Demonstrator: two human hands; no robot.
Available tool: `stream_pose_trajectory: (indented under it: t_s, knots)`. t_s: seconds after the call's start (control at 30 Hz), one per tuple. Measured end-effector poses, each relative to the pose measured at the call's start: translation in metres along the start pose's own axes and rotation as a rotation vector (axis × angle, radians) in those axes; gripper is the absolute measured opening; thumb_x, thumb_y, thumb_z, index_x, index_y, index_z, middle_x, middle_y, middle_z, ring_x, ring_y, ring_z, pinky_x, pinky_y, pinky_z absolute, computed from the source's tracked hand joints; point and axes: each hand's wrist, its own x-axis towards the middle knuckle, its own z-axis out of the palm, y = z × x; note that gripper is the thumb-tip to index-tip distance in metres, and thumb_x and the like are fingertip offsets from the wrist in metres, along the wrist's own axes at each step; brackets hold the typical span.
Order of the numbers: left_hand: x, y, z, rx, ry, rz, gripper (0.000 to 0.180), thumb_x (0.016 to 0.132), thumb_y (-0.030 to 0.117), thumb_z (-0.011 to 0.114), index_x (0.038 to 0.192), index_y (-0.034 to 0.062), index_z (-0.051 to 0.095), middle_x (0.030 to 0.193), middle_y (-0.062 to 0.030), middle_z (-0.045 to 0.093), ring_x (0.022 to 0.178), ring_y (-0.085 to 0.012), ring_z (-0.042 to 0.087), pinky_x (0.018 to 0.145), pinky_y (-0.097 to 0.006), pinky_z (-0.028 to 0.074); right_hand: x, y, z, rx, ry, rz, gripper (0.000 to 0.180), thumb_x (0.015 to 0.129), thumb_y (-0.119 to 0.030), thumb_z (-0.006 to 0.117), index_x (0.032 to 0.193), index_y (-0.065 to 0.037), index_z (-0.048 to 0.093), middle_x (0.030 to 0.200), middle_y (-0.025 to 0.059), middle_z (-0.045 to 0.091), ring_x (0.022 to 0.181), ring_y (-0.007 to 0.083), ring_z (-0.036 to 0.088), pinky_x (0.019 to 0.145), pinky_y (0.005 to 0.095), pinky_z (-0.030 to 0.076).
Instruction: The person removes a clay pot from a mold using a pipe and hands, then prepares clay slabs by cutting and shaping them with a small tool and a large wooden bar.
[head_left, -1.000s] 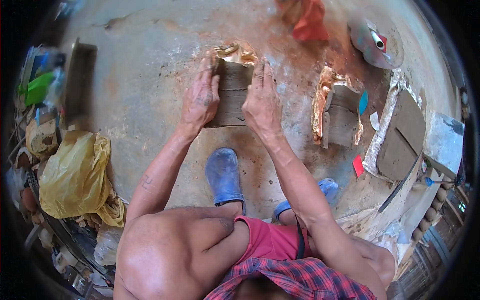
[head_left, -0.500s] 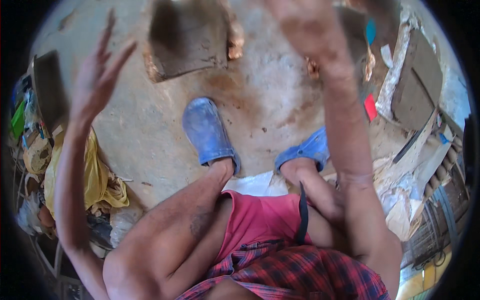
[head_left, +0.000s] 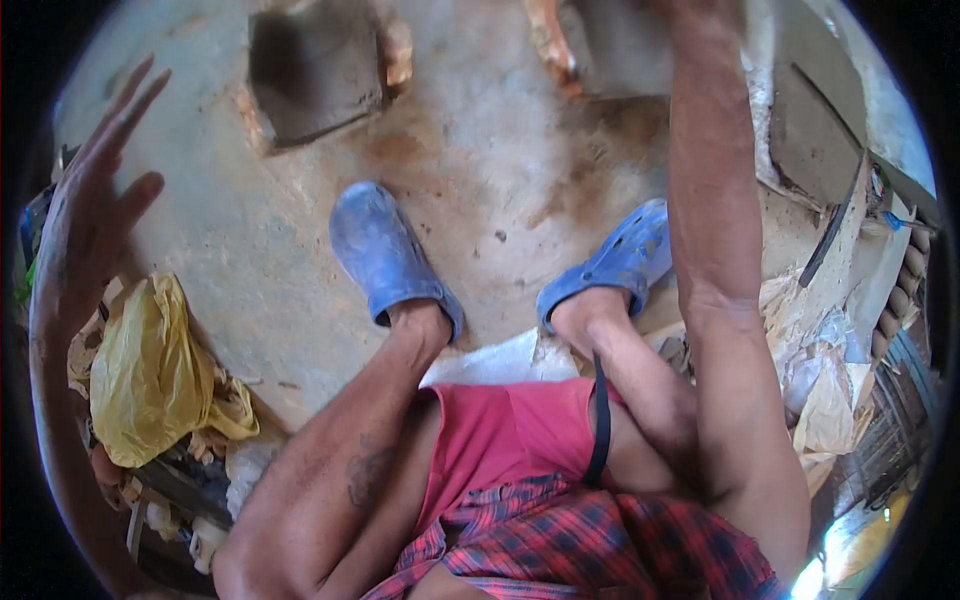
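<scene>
My left hand (head_left: pixel 95 205) is raised at the far left with its fingers stretched and apart, holding nothing. My right arm (head_left: pixel 715 190) reaches forward to the top edge. There the right hand (head_left: pixel 708 12) is blurred and mostly cut off, so its fingers are hidden. Closest to it is a dark grey clay-like block (head_left: pixel 625 45) with a ragged orange-brown side. A similar squarish block (head_left: pixel 320 80), dark grey with orange-brown edges, rests on the floor farther left; neither hand touches it.
Blue clogs (head_left: pixel 390 250) are on my feet on the stained concrete floor (head_left: pixel 490 200). At left, a yellow plastic bag (head_left: pixel 150 375) lies among clutter. On the right are a flat grey slab (head_left: pixel 815 110), a dark strip (head_left: pixel 832 230) and crumpled plastic (head_left: pixel 825 390).
My left hand has swung outward to the left. The right hand has moved farther out at the top, and its blurred wrist is now near the edge. The view has shifted slightly right.
</scene>
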Motion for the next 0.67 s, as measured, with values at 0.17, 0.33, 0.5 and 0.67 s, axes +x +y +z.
stream_pose_trajectory:
  t_s: [0.17, 0.33, 0.5, 0.67]
  knots:
    - [-0.047, 0.041, -0.064, 0.212, 0.131, 0.047, 0.071, 0.096, 0.029, 0.065, 0.163, 0.0195, 0.044, 0.174, -0.0089, 0.032, 0.159, -0.0373, 0.032, 0.130, -0.059, 0.025, 0.015, -0.007, -0.070, -0.039, 0.170, -0.051, 0.054, 0.102, -0.022, 0.069, 0.148, 0.003, 0.057, 0.143, 0.0248, 0.064, 0.132, 0.0331, 0.064, 0.110, 0.0409, 0.053]
    - [-0.110, 0.118, -0.052, 0.331, 0.193, 0.067, 0.078, 0.090, 0.009, 0.076, 0.161, 0.0253, 0.047, 0.177, -0.0011, 0.025, 0.161, -0.0339, 0.027, 0.130, -0.057, 0.032, -0.024, -0.049, -0.175, -0.223, 0.337, 0.389, 0.049, 0.106, -0.033, 0.067, 0.143, -0.001, 0.063, 0.125, 0.0078, 0.073, 0.110, 0.0175, 0.070, 0.086, 0.0306, 0.059]
    - [-0.204, 0.160, -0.080, 0.373, 0.139, 0.134, 0.077, 0.086, 0.022, 0.080, 0.157, 0.0134, 0.052, 0.177, -0.0133, 0.021, 0.161, -0.0468, 0.020, 0.127, -0.056, 0.034, -0.066, -0.064, -0.201, 0.059, 0.567, 0.494, 0.041, 0.102, -0.034, 0.068, 0.132, -0.005, 0.072, 0.095, 0.0026, 0.075, 0.079, 0.0089, 0.066, 0.068, 0.0281, 0.054]
    - [-0.236, 0.200, -0.097, 0.278, 0.186, 0.202, 0.078, 0.092, 0.038, 0.079, 0.160, 0.0145, 0.048, 0.177, -0.0148, 0.021, 0.161, -0.0463, 0.021, 0.126, -0.062, 0.031, -0.116, -0.045, -0.274, -0.166, 0.659, 0.496, 0.045, 0.100, -0.039, 0.071, 0.131, -0.006, 0.073, 0.103, 0.0094, 0.079, 0.091, 0.0166, 0.073, 0.077, 0.0312, 0.059]
